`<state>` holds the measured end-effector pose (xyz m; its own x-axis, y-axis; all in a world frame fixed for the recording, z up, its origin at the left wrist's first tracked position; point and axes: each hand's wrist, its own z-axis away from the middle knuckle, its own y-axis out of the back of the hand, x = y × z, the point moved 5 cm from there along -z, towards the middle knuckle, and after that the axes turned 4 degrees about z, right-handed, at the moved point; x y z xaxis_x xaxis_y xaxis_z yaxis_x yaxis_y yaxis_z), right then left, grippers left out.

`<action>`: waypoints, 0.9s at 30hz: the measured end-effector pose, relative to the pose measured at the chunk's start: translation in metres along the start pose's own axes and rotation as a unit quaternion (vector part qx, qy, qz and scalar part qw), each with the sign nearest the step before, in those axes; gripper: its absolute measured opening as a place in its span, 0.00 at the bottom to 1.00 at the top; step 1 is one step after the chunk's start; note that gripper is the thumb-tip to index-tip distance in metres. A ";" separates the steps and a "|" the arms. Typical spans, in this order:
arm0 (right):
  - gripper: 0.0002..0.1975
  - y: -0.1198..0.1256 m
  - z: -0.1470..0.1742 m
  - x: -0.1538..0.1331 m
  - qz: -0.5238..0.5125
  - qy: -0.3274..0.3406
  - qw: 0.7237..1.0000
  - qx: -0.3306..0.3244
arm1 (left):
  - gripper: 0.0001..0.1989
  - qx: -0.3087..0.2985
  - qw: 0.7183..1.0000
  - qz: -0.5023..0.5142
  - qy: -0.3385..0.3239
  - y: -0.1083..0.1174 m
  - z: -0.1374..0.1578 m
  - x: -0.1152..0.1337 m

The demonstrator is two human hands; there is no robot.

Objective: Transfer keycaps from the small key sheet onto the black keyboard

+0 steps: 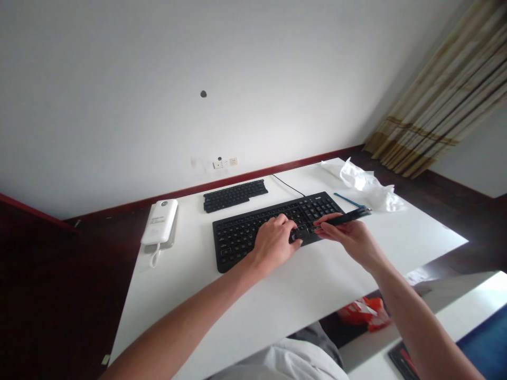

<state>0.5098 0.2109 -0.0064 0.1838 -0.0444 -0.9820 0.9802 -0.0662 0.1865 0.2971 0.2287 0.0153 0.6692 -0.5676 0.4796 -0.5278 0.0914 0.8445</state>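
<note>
A black keyboard (237, 235) lies across the white table, its cable running off at the back. Many of its positions look like bare sockets without caps. My left hand (274, 236) rests on the keyboard's lower middle, thumb and index finger apart beside a dark key. In my right hand (344, 232) is a slim dark tool (348, 216), pinched between thumb and fingers. Its thin metallic tip points down at the keyboard, right of my left hand; the exact kind of tool is unclear. Behind the keyboard lies a black set of keycaps (235, 195).
At the table's left lies a white power bank (160, 221) with a loop cable, over a flat silvery object. A blue stick (348, 200) and crumpled white plastic (368, 184) lie at the right back. An orange-red bag (364, 312) is below the front edge.
</note>
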 end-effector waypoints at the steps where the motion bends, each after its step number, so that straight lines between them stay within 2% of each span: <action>1: 0.21 -0.002 0.000 0.000 -0.008 -0.001 1.000 -0.006 | 0.14 -0.005 1.000 -0.005 -0.001 -0.001 -0.003 0.001; 9: 0.24 -0.014 0.000 -0.001 -0.023 -0.021 0.999 -0.021 | 0.05 -0.004 0.999 -0.016 -0.029 -0.009 -0.012 0.009; 27: 0.26 -0.019 -0.006 -0.007 -0.003 -0.060 0.997 -0.040 | 0.05 0.007 0.998 -0.030 -0.051 -0.015 -0.009 0.009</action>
<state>0.4905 0.2186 -0.0036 0.1732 -0.1633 -0.9713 0.9848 0.0122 0.1735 0.3155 0.2291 0.0095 0.6438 -0.6520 0.4005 -0.4959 0.0430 0.8673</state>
